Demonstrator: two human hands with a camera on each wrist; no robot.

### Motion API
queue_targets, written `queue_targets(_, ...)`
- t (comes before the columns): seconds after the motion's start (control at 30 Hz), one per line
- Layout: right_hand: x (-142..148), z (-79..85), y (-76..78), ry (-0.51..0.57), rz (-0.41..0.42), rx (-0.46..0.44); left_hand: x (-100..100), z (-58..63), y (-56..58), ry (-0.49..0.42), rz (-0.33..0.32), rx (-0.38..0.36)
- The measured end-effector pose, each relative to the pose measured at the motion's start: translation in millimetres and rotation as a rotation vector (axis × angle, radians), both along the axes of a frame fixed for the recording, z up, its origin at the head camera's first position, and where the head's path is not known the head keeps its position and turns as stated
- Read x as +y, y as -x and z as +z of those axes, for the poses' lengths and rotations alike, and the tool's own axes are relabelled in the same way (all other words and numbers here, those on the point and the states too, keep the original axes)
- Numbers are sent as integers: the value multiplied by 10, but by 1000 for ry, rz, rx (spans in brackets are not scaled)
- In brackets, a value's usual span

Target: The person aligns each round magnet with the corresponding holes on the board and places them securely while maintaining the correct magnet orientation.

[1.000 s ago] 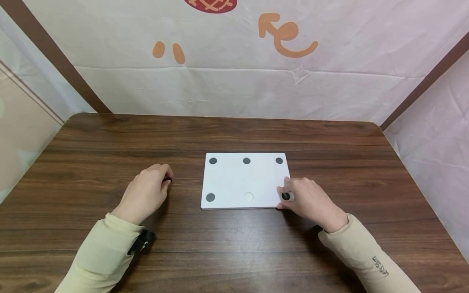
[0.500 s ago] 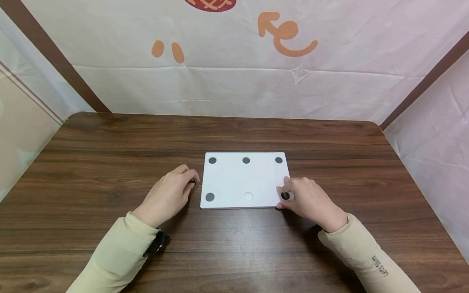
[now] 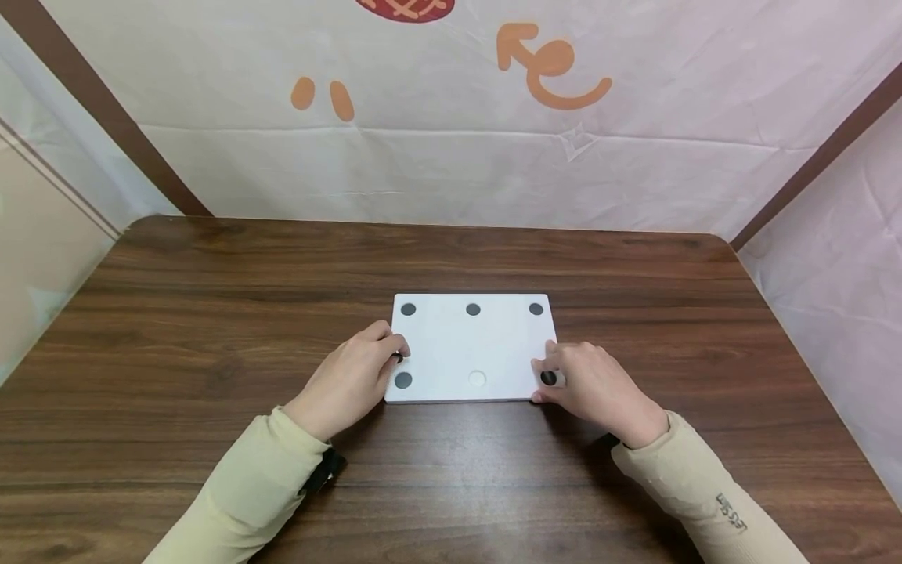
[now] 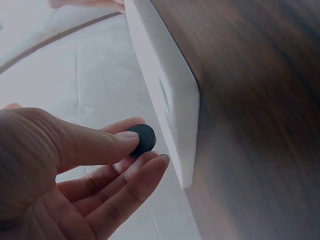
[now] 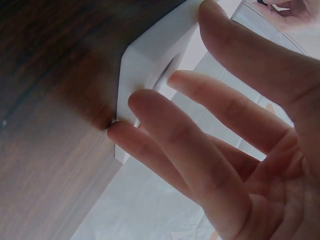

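Note:
A white rectangular board (image 3: 468, 345) lies flat on the table. Dark round discs (image 3: 473, 309) sit in its corners and at the middle of its far edge; a pale round recess (image 3: 477, 378) shows at the middle of its near edge. My left hand (image 3: 352, 380) pinches a small black disc (image 4: 143, 140) between thumb and fingers, over the board's left edge, just beyond the near-left disc (image 3: 403, 380). At the near-right corner, my right hand (image 3: 595, 388) holds the board, thumb at the front edge, fingers around the right side. The near-right disc (image 3: 548, 378) shows between them.
Brown wood-grain table (image 3: 479, 486) surrounds the board. Behind it hangs a pale printed sheet (image 3: 451, 172), and further sheets stand at both sides. A black strap (image 3: 324, 470) is at the left wrist.
My left hand has moved right with the black disc, from the bare table to over the board's left edge. The right hand and the board have stayed in place.

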State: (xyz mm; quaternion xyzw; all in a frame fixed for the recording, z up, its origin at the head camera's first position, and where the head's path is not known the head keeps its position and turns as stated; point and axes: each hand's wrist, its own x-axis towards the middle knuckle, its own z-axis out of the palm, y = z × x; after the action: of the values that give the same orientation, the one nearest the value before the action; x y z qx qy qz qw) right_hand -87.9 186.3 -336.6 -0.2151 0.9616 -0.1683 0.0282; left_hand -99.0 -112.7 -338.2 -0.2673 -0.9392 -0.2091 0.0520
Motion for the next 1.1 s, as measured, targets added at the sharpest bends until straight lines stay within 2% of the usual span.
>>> queue_targets(0.33, 1, -14, -6, 5, -8, -3, 148, -11, -3, 31, -44, -16)
queue_targets(0.87, 2, -5, -12, 8, -13, -5, 399, -47, -17, 9, -104, 14)
queue_targets(1.1, 3, -1, -17, 2, -9, 2, 548, -46, -32, 15, -136, -19)
